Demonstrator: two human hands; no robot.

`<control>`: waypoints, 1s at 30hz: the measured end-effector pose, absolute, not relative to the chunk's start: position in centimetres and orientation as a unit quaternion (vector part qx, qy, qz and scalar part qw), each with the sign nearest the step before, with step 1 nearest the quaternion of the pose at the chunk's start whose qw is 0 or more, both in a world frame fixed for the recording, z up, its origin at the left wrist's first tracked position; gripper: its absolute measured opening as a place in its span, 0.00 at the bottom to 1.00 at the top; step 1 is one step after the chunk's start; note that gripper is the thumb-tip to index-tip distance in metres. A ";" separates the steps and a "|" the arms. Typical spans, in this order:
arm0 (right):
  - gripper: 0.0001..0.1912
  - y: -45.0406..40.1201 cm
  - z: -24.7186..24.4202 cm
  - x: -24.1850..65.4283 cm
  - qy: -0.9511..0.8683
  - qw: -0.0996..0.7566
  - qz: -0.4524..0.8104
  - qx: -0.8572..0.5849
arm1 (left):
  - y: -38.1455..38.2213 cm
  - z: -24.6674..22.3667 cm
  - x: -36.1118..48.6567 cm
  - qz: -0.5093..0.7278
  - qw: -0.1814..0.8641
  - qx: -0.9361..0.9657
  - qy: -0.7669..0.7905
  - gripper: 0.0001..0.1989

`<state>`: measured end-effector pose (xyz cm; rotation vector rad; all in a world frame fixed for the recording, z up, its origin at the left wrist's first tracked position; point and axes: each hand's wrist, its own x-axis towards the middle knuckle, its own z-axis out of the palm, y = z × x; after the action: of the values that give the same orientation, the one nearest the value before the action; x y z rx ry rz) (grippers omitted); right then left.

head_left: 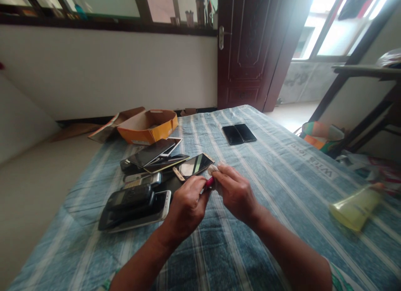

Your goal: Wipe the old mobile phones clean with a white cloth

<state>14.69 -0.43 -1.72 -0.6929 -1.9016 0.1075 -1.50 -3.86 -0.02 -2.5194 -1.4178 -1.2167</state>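
My left hand (188,203) is closed on a small pinkish-red object (209,182), mostly hidden by the fingers, so its kind does not show. Pinched in my right hand (234,190) is a crumpled white wipe (213,169), pressed against the red object. Just beyond my hands a gold-framed smartphone (196,165) lies on the striped cloth. To the left are a keypad phone (140,180), a black phone (133,197) on top of a white-edged smartphone (163,205), and a loose pile of dark phones (150,152).
An open orange cardboard box (147,134) sits at the far left of the blue striped cloth (266,178). Two dark smartphones (239,134) lie side by side farther back. A yellowish translucent bottle (355,207) lies at the right. A dark red door (247,48) stands behind.
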 end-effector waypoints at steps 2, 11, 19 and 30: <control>0.14 -0.4 -1.7 14.8 -0.784 0.536 0.061 -0.309 | -3.9 -0.1 -1.5 -0.385 0.012 -0.803 -0.454 0.06; 0.14 0.0 -1.0 15.0 -0.742 0.546 0.196 -0.334 | -4.0 0.0 -1.4 -0.375 0.027 -0.805 -0.459 0.05; 0.16 -1.0 -0.7 14.9 -0.757 0.579 0.062 -0.297 | -4.1 0.1 -1.4 -0.377 -0.001 -0.802 -0.464 0.05; 0.15 -0.8 -1.1 14.7 -0.797 0.520 0.047 -0.304 | -4.0 0.1 -1.2 -0.384 0.013 -0.806 -0.450 0.06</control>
<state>14.66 -0.80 -1.07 -0.7279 -1.9107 0.1132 -1.20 -4.04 0.15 -2.5126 -1.4014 -1.1953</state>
